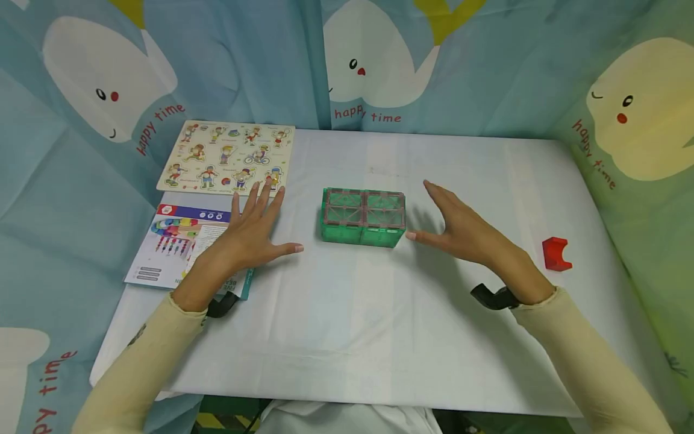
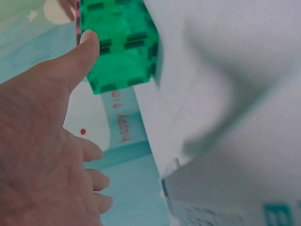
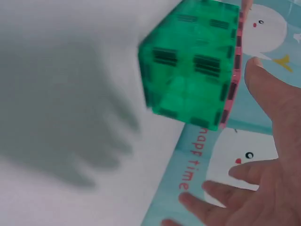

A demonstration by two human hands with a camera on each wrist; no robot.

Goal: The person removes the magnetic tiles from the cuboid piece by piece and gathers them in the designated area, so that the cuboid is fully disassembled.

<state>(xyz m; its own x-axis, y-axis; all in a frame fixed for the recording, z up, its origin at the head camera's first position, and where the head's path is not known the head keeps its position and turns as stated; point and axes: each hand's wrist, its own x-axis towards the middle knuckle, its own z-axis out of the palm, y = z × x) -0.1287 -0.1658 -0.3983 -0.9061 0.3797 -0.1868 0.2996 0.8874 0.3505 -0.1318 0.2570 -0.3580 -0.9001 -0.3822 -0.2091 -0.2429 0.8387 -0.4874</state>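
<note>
A box of see-through magnetic tiles (image 1: 363, 234), green on the sides with pinkish-framed panels on top, sits on the white table in the head view. To its left, my left hand (image 1: 250, 238) is spread over the edges of a picture board and a booklet, thumb toward the box. On the other side my right hand (image 1: 468, 235) holds nothing; its fingers are straight and its thumb tip is close to the box's near right corner. Both wrist views show the green end of the box (image 2: 123, 52) beyond the thumb, with no fingers wrapped around it.
A cream board with cartoon figures (image 1: 225, 154) lies at the back left, and a printed booklet (image 1: 157, 250) in front of it. A red block with a curved notch (image 1: 554, 254) lies at the right. Blue whale-print curtains (image 1: 260, 66) surround the table's back and sides.
</note>
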